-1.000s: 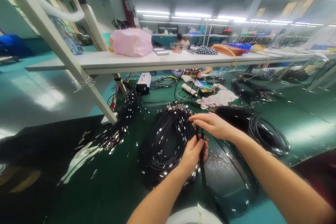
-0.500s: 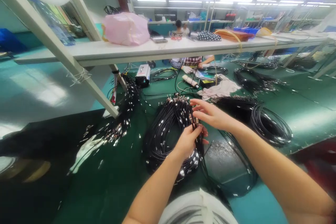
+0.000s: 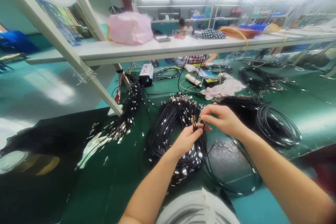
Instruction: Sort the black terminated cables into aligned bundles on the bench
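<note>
My left hand point(image 3: 189, 138) is closed around a few black cables, whose bare, coloured wire ends point(image 3: 195, 120) stick up past the thumb. Fingers of my right hand point(image 3: 219, 117) pinch at those ends from the right; the exact piece between the fingertips is too small to make out. Beneath and beside both hands lies a big coiled bundle of black cables point(image 3: 160, 136) with shiny metal-tipped ends gathered at its far side. To the right, further black cables point(image 3: 275, 122) rest in a loop.
A white shelf point(image 3: 168, 47) with a pink bag point(image 3: 130, 28) spans above the green bench point(image 3: 120, 189). Its slanted post point(image 3: 97, 84) stands at left. A silver box point(image 3: 146, 73) and pink cloth point(image 3: 223, 85) lie behind. A white coil point(image 3: 196, 210) is nearest me. Another person's sleeve point(image 3: 195, 59) shows opposite.
My right hand has come down to the cable ends in my left hand, and its fingers have closed from a spread pose. The view has shifted slightly.
</note>
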The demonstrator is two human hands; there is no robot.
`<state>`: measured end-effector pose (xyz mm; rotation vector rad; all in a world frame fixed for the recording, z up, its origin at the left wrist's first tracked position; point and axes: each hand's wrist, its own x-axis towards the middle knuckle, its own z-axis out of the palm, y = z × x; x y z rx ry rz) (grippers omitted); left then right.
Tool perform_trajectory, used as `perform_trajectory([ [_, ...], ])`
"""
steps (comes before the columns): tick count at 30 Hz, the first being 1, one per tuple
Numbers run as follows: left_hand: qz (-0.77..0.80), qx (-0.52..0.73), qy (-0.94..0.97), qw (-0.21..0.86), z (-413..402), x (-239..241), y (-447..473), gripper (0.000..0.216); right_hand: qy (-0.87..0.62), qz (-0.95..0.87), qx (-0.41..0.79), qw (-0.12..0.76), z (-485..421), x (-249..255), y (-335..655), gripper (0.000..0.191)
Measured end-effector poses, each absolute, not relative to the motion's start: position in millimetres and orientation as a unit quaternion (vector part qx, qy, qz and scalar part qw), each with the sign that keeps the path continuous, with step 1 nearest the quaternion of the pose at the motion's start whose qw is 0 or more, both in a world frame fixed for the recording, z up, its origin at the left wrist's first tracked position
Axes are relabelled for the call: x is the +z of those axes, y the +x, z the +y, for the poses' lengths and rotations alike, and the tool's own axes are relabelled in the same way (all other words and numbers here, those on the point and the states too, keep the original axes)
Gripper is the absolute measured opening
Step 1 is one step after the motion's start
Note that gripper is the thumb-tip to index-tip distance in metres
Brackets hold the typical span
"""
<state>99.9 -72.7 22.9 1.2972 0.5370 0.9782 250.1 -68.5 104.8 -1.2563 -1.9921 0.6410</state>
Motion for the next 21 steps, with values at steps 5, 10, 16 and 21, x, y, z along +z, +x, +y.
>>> perform_trajectory([
  [5,0.185,0.403,0.415,0.794,-81.9,16.3,111.7,0.03,-0.454,-0.763,0.282,0.365,-60.0,108.2,231.2,0.027],
  [10,0.217,0.423,0.38,0.794,-85.0,9.8,116.1,0.033,-0.42,-0.811,0.334,0.234,-53.0,108.4,214.0,0.032],
  [16,0.218,0.443,0.354,0.794,-84.2,9.6,110.8,0.028,-0.407,-0.836,0.321,0.178,-52.1,103.2,209.8,0.031],
  [21,0.269,0.508,0.342,0.744,-80.4,5.1,108.0,0.017,-0.379,-0.863,0.294,0.156,-56.7,102.5,195.3,0.025],
])
